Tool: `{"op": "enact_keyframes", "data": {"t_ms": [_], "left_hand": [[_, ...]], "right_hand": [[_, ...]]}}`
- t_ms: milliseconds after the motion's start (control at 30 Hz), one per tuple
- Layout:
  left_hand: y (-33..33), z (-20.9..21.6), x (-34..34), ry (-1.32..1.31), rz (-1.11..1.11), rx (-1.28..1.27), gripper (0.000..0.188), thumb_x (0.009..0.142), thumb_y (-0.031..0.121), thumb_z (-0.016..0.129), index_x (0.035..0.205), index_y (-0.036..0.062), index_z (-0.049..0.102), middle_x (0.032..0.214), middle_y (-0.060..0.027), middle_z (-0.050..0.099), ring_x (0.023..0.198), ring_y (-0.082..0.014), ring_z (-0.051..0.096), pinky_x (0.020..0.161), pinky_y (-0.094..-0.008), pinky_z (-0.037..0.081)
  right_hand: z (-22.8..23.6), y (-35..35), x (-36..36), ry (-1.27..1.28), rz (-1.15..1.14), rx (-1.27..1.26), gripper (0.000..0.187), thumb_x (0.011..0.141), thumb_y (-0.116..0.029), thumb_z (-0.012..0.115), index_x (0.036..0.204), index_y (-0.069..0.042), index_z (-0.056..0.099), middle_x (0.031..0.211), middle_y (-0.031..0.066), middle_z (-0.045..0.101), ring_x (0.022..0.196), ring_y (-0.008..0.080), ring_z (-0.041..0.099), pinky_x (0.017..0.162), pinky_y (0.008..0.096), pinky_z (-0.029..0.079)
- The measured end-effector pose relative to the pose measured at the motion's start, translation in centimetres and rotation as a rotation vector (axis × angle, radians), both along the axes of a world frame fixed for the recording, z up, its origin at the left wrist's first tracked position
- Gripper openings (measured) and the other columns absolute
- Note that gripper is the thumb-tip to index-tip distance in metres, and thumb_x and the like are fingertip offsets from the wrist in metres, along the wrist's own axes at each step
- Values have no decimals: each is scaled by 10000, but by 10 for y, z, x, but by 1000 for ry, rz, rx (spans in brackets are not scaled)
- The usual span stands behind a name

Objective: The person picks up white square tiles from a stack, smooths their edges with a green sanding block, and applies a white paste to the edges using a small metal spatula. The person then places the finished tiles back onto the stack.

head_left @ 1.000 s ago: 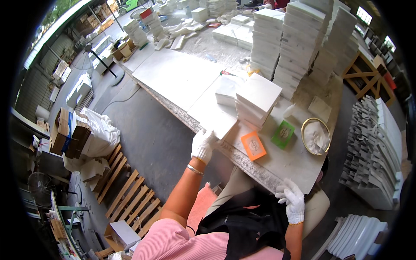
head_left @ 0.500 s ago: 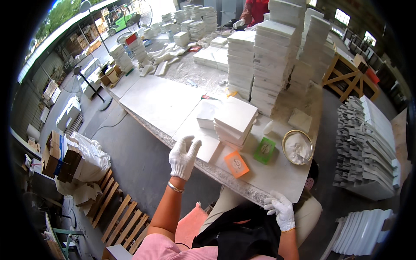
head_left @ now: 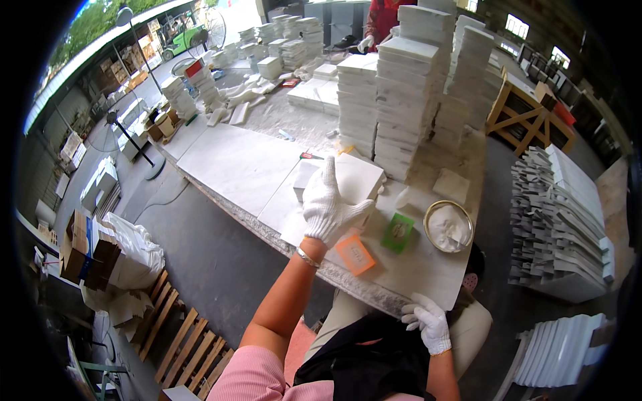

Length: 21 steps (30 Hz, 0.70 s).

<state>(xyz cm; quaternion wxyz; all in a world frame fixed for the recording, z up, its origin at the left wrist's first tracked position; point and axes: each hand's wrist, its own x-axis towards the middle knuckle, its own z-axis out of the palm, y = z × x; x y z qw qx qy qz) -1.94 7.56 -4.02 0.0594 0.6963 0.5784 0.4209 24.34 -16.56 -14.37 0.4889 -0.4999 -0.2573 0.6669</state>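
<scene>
Fingers of the left hand (head_left: pixel 331 212) are spread, released, partly hiding the stacked white tiles (head_left: pixel 363 175) on the table (head_left: pixel 234 154); those of the right hand (head_left: pixel 429 323) are loosely bent at the table's edge. Between the hands, an orange box (head_left: pixel 355 255) is set.

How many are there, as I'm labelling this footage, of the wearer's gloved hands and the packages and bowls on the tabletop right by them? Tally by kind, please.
White knit-gloved hands: 2 (left hand, right hand)
Flat orange rectangular package: 1
Flat green rectangular package: 1
Round gold-rimmed bowl: 1
Total: 5
</scene>
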Motion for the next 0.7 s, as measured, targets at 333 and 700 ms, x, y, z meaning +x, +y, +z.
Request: {"op": "enact_keyframes", "data": {"t_ms": [333,700], "left_hand": [[-88,-1,7,-142,-257,122,1152,604,440,911,1479,-37,332,1370,-255,523,1225,-373,577,1016,-450,490],[-172,-57,28,-817,-576,-567,1002,724,202,859,1518,-27,293,1436,-211,491,1287,-302,532,1049,-407,458]], "right_hand": [[35,13,-24,54,-47,82,598,992,-299,576,1484,-15,389,1192,176,677,956,226,717,736,285,584],[70,40,-45,65,-220,154,463,977,-129,577,1400,41,495,1253,106,629,1160,190,601,1008,329,479]]}}
